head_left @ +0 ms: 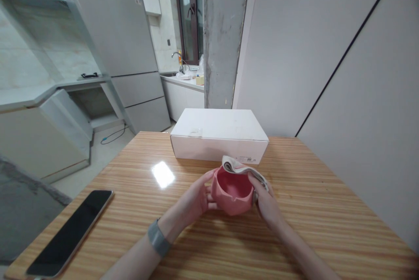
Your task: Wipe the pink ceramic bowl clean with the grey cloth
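"Behind the white box (219, 149), what do you see of the room?"

"I see a kitchen: a tall grey refrigerator (108, 22) is behind the box to the left, and a rough concrete pillar (222, 44) is directly behind it. The box itself stands on a bench (310, 210) with a striped wood pattern."

"And how does the thing in the hands look?"

"It is a pink bowl (234, 206), of the same colour inside and outside. Its wall has flat, angled faces, and the rim has a small notch on the side away from the box. The hollow is facing upward."

"Where is it, please?"

"In front of the box, near its right half. Whether its bottom touches the bench, I cannot tell."

"How are the fingers placed?"

"The left hand (198, 199) holds the bowl: its fingers are a little spread against the left wall, with the thumb near the rim. The right hand (264, 199) grips a folded pale cloth (244, 169), with its thumb at the bowl's right rim. So the bowl is between both hands, and the cloth lies along the rim toward the box."

"Anything else on the bench?"

"Yes, a phone (70, 232), well apart, to the left of the box and nearer to the person."
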Tool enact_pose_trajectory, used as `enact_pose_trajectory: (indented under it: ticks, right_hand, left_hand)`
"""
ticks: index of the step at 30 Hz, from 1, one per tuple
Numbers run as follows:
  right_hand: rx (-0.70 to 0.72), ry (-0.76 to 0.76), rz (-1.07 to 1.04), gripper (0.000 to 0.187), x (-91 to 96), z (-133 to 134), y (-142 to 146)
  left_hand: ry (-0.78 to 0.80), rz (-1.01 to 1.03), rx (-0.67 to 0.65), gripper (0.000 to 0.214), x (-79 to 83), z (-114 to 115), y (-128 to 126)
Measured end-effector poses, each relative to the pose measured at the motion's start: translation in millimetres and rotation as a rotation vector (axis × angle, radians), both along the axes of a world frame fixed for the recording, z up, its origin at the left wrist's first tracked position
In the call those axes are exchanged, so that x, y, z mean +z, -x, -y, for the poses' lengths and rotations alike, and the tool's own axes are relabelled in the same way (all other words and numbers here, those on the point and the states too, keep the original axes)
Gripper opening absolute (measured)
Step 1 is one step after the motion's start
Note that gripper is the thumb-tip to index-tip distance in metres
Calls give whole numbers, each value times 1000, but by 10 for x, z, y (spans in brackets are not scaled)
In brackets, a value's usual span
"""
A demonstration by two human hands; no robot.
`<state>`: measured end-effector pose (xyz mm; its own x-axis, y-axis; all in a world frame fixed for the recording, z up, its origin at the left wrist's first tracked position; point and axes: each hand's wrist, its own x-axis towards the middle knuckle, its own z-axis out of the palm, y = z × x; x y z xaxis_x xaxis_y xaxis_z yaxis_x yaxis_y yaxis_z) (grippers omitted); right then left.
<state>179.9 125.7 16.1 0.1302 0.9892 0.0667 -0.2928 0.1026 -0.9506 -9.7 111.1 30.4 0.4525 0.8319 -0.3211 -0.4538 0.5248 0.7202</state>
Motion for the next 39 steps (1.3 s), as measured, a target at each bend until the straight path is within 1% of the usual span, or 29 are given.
enact_pose_trajectory:
  ticks: [3,5,8,11,14,16,17,18,21,25,27,29,32,36,39]
  right_hand:
    - [72,78,-44,38,-4,-26,-24]
    - [85,63,-25,36,-4,-19,-24]
    - [31,-26,47,33,2,24,13]
    - [-41,-121,137,32,15,85,85]
    - [-69,-235,212,33,29,124,137]
    - [-67,-268,227,32,34,123,133]
    - [-62,-263,228,31,36,115,117]
    - [-59,-247,224,31,37,101,93]
    - [-24,-150,182,32,46,49,2]
    - [77,25,103,40,58,5,-74]
    - [101,30,135,42,54,9,-67]
    - [117,-9,161,41,40,25,-29]
    - [102,-47,121,36,16,59,59]
    - [-9,-164,157,32,13,103,141]
    - [-52,-248,216,30,28,121,133]
  left_hand:
    - [-41,-22,-46,46,33,0,38]
    - [-43,-19,-21,46,26,6,25]
    - [-21,5,110,48,-23,4,-35]
    - [-40,61,235,53,-80,11,-113]
    - [-57,136,300,53,-108,47,-173]
    - [-65,167,293,54,-109,72,-188]
    - [-67,167,268,53,-107,78,-185]
    - [-65,159,234,50,-108,78,-176]
    - [-16,107,96,33,-125,44,-114]
    - [25,4,-50,45,-159,-10,-19]
    - [13,-21,-83,46,-168,-21,7]
    - [4,-32,-70,46,-176,-30,14]
    - [-6,-57,23,46,-202,-44,-8]
    - [-8,-31,162,41,-235,-23,-89]
    - [-30,35,202,39,-223,18,-132]
